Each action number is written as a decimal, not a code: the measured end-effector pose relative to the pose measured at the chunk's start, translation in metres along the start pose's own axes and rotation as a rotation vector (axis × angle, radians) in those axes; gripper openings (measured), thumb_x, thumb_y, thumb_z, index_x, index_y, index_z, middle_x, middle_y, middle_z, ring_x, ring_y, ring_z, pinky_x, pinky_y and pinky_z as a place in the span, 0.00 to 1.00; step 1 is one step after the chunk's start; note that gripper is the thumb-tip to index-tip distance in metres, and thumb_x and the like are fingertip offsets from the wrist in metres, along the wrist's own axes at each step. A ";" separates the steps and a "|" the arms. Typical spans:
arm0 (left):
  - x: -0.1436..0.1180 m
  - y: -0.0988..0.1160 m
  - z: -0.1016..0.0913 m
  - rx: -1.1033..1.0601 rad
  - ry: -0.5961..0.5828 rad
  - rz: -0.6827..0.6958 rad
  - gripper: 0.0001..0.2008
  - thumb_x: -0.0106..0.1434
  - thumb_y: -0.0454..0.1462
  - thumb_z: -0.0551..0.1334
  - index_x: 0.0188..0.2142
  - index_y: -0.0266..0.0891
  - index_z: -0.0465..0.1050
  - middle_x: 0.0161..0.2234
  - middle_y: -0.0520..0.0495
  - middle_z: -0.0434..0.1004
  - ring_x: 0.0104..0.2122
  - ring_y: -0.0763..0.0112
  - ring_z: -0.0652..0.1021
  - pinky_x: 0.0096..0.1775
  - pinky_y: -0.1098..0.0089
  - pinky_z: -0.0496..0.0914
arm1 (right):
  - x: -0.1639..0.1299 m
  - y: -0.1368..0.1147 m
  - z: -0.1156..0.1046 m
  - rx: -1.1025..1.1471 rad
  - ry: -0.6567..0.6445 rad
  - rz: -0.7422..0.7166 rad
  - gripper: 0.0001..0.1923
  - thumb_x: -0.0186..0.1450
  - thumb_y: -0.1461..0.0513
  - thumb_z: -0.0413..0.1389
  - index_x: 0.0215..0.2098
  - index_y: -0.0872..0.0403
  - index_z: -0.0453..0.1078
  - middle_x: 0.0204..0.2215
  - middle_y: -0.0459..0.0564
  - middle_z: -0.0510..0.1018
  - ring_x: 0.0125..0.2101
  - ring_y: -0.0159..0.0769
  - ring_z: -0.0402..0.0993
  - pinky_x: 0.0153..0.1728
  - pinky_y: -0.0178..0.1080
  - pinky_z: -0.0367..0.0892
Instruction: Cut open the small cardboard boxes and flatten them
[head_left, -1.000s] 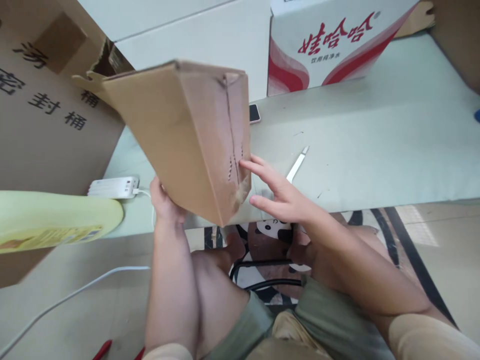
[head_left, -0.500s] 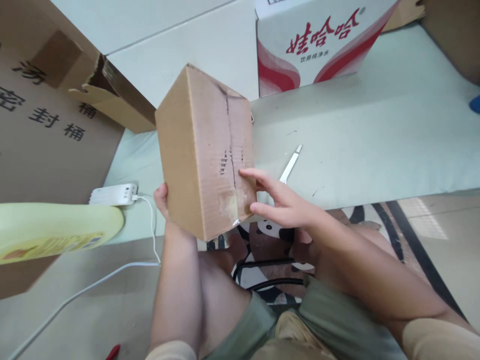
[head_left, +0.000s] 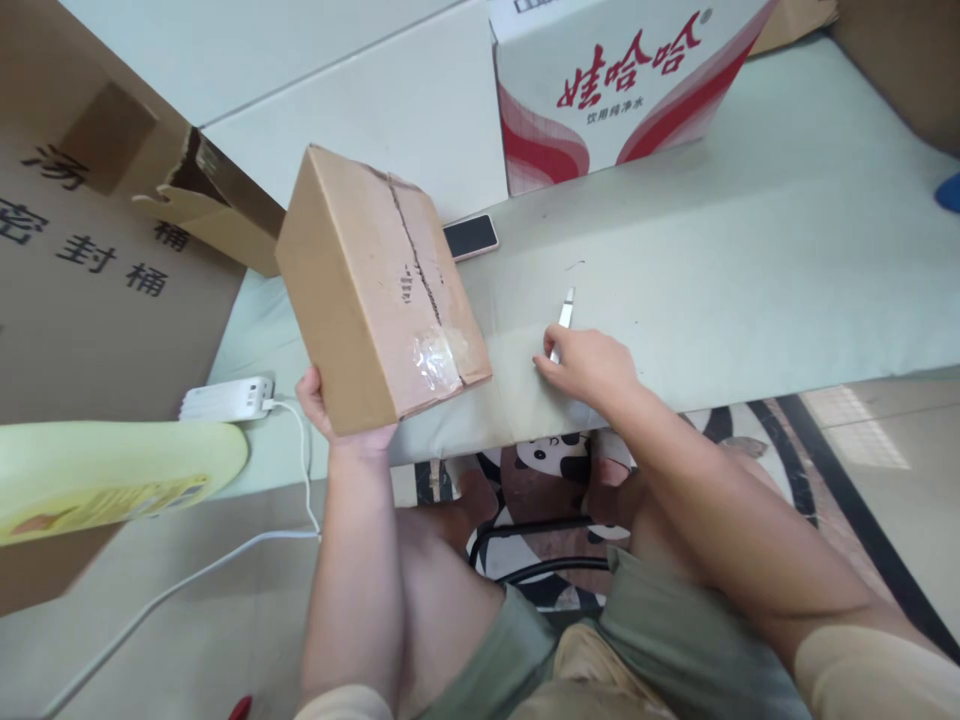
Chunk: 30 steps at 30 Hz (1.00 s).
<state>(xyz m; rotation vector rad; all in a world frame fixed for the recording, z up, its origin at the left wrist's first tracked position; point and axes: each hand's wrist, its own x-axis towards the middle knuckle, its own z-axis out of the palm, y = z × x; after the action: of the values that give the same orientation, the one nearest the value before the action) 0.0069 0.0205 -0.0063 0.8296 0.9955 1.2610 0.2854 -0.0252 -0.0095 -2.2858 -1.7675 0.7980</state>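
A brown cardboard box [head_left: 322,300] is held tilted over the near edge of the light green surface, its taped seam facing right. My left hand [head_left: 330,415] supports it from below at the lower left corner, with the thumb up its side and the other fingers mostly hidden. Clear shiny tape lies across the seam's near end. To the right, my right hand [head_left: 589,365] is closed around the handle of a slim white utility knife [head_left: 566,310] on the surface, its tip pointing away from me.
Behind the box lies a phone [head_left: 472,236]. A white-and-red carton [head_left: 615,100] stands at the back. On the left are a large brown carton [head_left: 82,320], a white power bank [head_left: 229,398] with a cable, and a pale yellow bottle [head_left: 120,460].
My right hand has left the box's seam and closed on the knife. My left hand has moved the box a little left and turned it, bringing the phone behind it into view.
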 end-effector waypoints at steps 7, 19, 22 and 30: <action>0.002 0.002 0.004 -0.066 -0.023 0.106 0.22 0.56 0.57 0.62 0.46 0.52 0.78 0.56 0.49 0.79 0.65 0.50 0.68 0.58 0.49 0.71 | -0.010 -0.005 -0.007 1.018 0.021 -0.441 0.14 0.63 0.63 0.48 0.48 0.49 0.60 0.23 0.38 0.68 0.20 0.30 0.63 0.26 0.37 0.60; 0.004 -0.002 -0.008 -0.040 0.025 0.169 0.23 0.58 0.57 0.61 0.47 0.52 0.78 0.54 0.48 0.80 0.62 0.48 0.72 0.56 0.49 0.72 | -0.025 -0.007 -0.002 0.976 -0.284 -0.680 0.34 0.64 0.63 0.49 0.69 0.53 0.58 0.20 0.37 0.65 0.21 0.29 0.61 0.25 0.35 0.59; 0.002 0.001 -0.007 -0.033 0.046 0.154 0.24 0.58 0.58 0.61 0.48 0.52 0.79 0.55 0.48 0.79 0.63 0.46 0.71 0.57 0.48 0.72 | -0.026 -0.010 -0.002 0.856 -0.217 -0.703 0.35 0.63 0.64 0.49 0.69 0.53 0.60 0.20 0.38 0.68 0.21 0.29 0.61 0.25 0.34 0.59; 0.001 0.004 -0.012 0.006 0.015 0.134 0.26 0.57 0.59 0.61 0.49 0.52 0.78 0.56 0.46 0.78 0.63 0.47 0.71 0.56 0.49 0.72 | -0.026 -0.013 -0.001 0.737 -0.129 -0.709 0.34 0.62 0.66 0.48 0.68 0.52 0.63 0.18 0.36 0.59 0.19 0.28 0.53 0.24 0.33 0.56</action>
<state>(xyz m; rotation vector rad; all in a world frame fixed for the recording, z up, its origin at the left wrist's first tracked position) -0.0056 0.0214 -0.0074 0.9047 0.9683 1.3805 0.2707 -0.0451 0.0050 -1.0719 -1.7340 1.1741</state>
